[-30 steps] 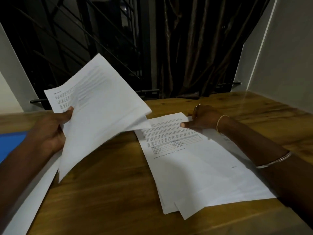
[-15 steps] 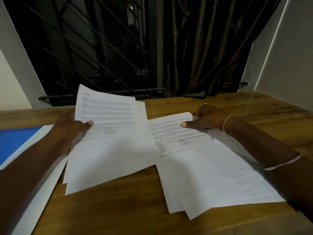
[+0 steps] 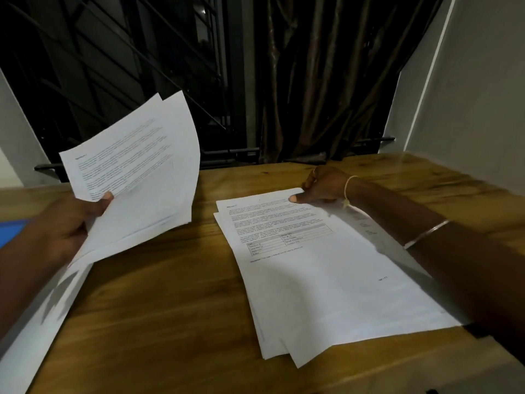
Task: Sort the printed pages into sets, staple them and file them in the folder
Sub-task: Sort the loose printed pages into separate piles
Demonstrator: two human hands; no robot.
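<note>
A person's left hand (image 3: 71, 226) grips a sheaf (image 3: 136, 177) of printed pages, thumb on top, holding it tilted and clear of the wooden table (image 3: 170, 322), left of the stack (image 3: 326, 280). The right hand (image 3: 324, 186) pinches the stack's far edge, thumb on the top page and fingers curled behind. The stack lies flat on the table, its sheets fanned unevenly at the near end. Well left of the stack lies more white paper (image 3: 42, 322), with a blue folder (image 3: 11, 231) beyond it.

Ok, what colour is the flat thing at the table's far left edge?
Blue. The flat thing shows best in the head view.
</note>
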